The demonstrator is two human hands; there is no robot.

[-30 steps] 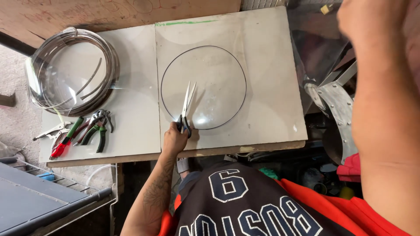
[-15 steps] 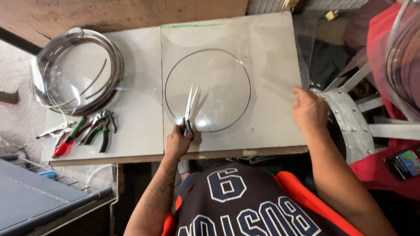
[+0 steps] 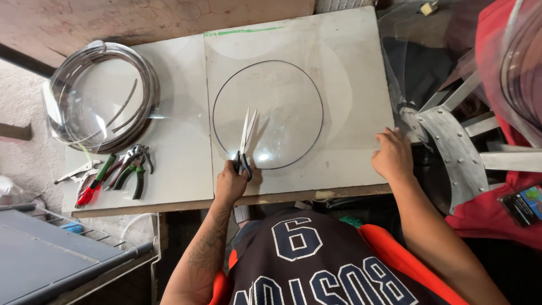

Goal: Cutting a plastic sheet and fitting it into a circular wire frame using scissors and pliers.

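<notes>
Pale boards form the counter (image 3: 169, 169), with a clear plastic sheet (image 3: 350, 85) spread over its right half. On the sheet a drawn circle (image 3: 267, 114) lies just ahead of the left hand (image 3: 231, 182), which is closed around the handles of scissors (image 3: 245, 141), blades parted and pointing away. The right hand (image 3: 392, 155) rests at the sheet's right edge, fingers curled, perhaps pinching it. Pliers (image 3: 132, 169) and a wire coil (image 3: 101, 96) lie well left of the left hand.

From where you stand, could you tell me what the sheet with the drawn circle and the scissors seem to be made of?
The sheet looks like clear, glossy plastic: the pale board shows through it and it throws glare. The scissors in the left hand have bright, bare-metal-looking blades and dark handles, probably plastic.
</notes>
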